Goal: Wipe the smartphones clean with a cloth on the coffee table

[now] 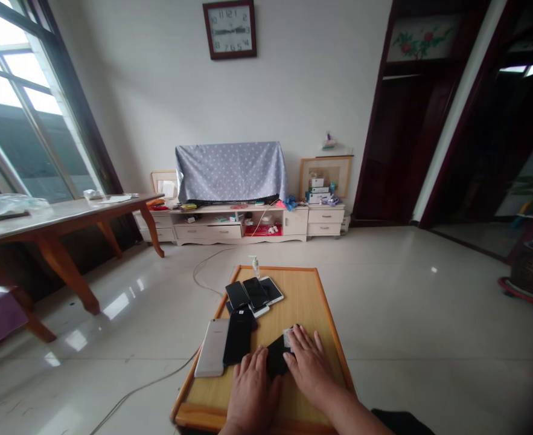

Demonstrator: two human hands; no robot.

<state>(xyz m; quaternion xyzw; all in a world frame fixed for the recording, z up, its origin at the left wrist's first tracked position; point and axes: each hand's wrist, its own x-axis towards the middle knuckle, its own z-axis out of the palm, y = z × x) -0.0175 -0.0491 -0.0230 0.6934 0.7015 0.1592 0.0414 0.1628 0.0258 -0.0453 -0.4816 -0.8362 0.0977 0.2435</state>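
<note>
A low wooden board [303, 302] with an orange-brown frame lies on the floor in front of me. My left hand [252, 389] rests flat at its near edge, beside a black phone-like object [275, 356]. My right hand [309, 368] lies spread over that object's right part, next to a small white label [287, 337]. To the left stand a silver phone [212, 347] and a black phone [238, 336]. Farther up, several more phones [253, 295] overlap in a loose row. A small pump bottle [255, 266] stands at the board's far edge.
A thin cable [157, 377] curves across the tiled floor left of the board. A long wooden table [58, 220] stands at the left, and a cream cabinet [239, 225] holding clutter stands against the far wall. A dark planter [531, 272] sits at the right.
</note>
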